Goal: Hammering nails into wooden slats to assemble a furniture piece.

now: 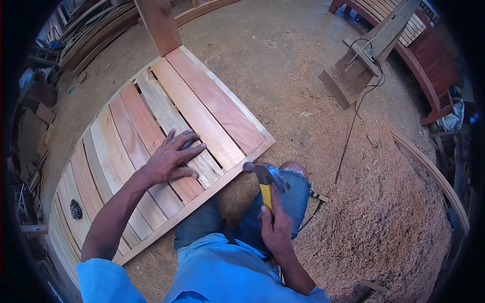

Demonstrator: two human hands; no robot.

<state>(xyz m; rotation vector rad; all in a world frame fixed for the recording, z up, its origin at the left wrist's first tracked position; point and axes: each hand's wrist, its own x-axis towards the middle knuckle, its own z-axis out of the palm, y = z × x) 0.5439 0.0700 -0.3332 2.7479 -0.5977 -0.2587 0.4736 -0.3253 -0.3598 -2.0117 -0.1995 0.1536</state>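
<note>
A large slatted wooden panel (194,96) lies before me, its pale and reddish slats set side by side within a frame, with narrow dark gaps between some of them. My left hand (174,157) rests on the slats with its fingers spread, pressing near the end of a pale, rough-grained slat (166,113). In my right hand (276,224) is a claw hammer (266,188), gripped by its yellow handle. The hammer's head is over the panel's near right edge, its face toward the frame and its claw toward my knee.
A dark clump, perhaps nails (76,209), sits on the panel's left part. Wood shavings (369,217) heap on the right, beside a curved wooden strip (429,177). A cable (348,144) trails from a wooden stand (364,70). An upright post (159,25) rises at the panel's far end.
</note>
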